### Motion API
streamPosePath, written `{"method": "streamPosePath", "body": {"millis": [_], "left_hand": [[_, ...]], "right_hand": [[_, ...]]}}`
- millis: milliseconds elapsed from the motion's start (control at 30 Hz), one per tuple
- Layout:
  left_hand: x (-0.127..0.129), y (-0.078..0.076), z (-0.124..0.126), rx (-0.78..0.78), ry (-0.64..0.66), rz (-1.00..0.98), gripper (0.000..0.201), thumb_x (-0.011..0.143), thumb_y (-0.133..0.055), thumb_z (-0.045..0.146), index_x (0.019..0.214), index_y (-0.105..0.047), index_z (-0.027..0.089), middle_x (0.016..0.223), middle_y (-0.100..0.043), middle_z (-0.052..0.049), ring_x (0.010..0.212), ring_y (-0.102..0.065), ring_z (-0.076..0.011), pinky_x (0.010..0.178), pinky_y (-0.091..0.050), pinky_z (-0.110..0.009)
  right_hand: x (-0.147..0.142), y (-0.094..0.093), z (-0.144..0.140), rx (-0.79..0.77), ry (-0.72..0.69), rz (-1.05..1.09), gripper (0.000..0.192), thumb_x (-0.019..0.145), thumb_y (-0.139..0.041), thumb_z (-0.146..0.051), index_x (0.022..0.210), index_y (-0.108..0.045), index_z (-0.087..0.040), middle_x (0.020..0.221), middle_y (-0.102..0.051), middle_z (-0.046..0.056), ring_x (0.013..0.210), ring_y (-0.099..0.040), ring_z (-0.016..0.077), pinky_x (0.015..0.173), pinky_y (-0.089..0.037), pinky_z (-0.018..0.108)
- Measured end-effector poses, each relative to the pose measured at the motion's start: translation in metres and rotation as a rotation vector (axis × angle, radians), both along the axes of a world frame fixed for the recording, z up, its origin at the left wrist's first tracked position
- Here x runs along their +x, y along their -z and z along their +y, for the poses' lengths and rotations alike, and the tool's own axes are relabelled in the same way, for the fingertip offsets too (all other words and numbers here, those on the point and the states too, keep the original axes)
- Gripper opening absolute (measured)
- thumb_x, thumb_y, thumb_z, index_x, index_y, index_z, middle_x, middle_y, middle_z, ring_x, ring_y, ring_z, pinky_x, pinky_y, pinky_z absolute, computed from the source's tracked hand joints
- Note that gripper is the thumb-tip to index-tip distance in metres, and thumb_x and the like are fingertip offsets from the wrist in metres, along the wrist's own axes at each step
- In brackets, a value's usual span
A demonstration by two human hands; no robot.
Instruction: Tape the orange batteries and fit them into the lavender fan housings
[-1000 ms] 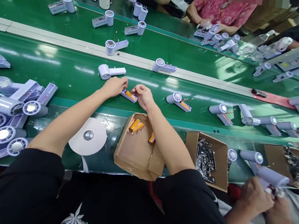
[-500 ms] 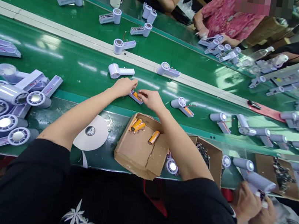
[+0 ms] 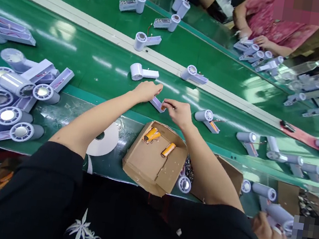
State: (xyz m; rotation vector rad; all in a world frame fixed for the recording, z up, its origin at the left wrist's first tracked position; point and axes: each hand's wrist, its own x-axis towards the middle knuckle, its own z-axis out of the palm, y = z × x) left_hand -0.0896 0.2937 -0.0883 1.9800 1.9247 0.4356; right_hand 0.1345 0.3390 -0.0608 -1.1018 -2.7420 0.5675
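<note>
My left hand (image 3: 148, 91) is closed around a pale lilac handheld fan housing (image 3: 157, 104). Only the open trough of its handle shows, pointing down to the right; my fingers cover the rest. At the handle's lower end, my right hand (image 3: 179, 114) pinches a small orange battery (image 3: 163, 107), mostly hidden by the fingertips. Whether the battery touches the trough, I cannot tell. Just beyond my left hand lies another fan housing (image 3: 137, 71) with its handle's closed side up. Below my hands, a cardboard box (image 3: 140, 168) holds orange batteries (image 3: 168, 150) with short wires.
Many fan housings (image 3: 7, 116) are heaped at the left. A roll of white tape (image 3: 108, 143) lies beside the box. The green belt (image 3: 97, 52) carries spaced housings, one with a battery (image 3: 213, 125) in its handle. A co-worker's hands (image 3: 269, 236) are at the lower right.
The view has shifted, so the belt and hands sit further right in the picture. The orange battery seen in the handle trough before is now at my right fingertips by the handle's end.
</note>
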Motion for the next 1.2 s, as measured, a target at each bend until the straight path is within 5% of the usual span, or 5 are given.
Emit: {"method": "streamPosePath", "body": {"millis": [467, 633, 867, 1033, 1200], "left_hand": [[0.016, -0.040, 0.000, -0.062, 0.084, 0.015, 0.033, 0.112, -0.050, 0.020, 0.137, -0.070, 0.013, 0.138, -0.078, -0.020, 0.131, -0.069, -0.0331, 0.112, -0.051, -0.044], [-0.011, -0.072, -0.127, -0.016, 0.254, 0.023, 0.053, 0.099, -0.075, 0.041, 0.149, -0.068, 0.026, 0.162, -0.067, -0.013, 0.161, -0.048, -0.0321, 0.135, -0.036, -0.047], [-0.098, -0.025, -0.367, -0.198, 0.232, 0.171, 0.075, 0.078, -0.082, 0.043, 0.152, -0.071, 0.038, 0.157, -0.073, -0.011, 0.160, -0.051, -0.0479, 0.121, -0.054, -0.067], [-0.046, -0.053, -0.375, 0.470, 0.133, 0.212, 0.060, 0.095, -0.076, 0.023, 0.153, -0.061, 0.025, 0.136, -0.079, -0.015, 0.148, -0.060, -0.0426, 0.123, -0.054, -0.066], [-0.006, -0.069, -0.363, 0.657, 0.010, 0.063, 0.076, 0.095, -0.078, 0.015, 0.163, -0.050, 0.031, 0.140, -0.073, -0.014, 0.147, -0.060, -0.0394, 0.111, -0.063, -0.060]], "right_hand": [[-0.022, -0.044, 0.001, -0.197, -0.069, -0.113, 0.039, 0.106, -0.065, -0.029, 0.140, -0.083, -0.021, 0.130, -0.087, 0.008, 0.118, -0.079, 0.0308, 0.109, -0.055, 0.041], [0.074, -0.091, -0.096, -0.196, 0.166, 0.191, 0.031, 0.102, -0.065, -0.040, 0.116, -0.090, -0.028, 0.114, -0.090, 0.008, 0.103, -0.082, 0.0318, 0.098, -0.063, 0.046], [0.149, -0.072, -0.253, -0.467, 0.145, 0.421, 0.023, 0.103, -0.073, -0.050, 0.098, -0.089, -0.036, 0.094, -0.090, 0.006, 0.085, -0.086, 0.0251, 0.081, -0.068, 0.038], [0.075, -0.055, -0.300, -0.672, 0.034, 0.544, 0.054, 0.096, -0.086, -0.052, 0.139, -0.079, -0.020, 0.130, -0.086, 0.013, 0.081, -0.084, 0.0200, 0.070, -0.066, 0.031], [0.033, -0.040, -0.320, -0.568, -0.348, 0.343, 0.012, 0.102, -0.080, -0.025, 0.093, -0.087, -0.025, 0.094, -0.089, 0.000, 0.085, -0.084, 0.0184, 0.083, -0.063, 0.026]]}}
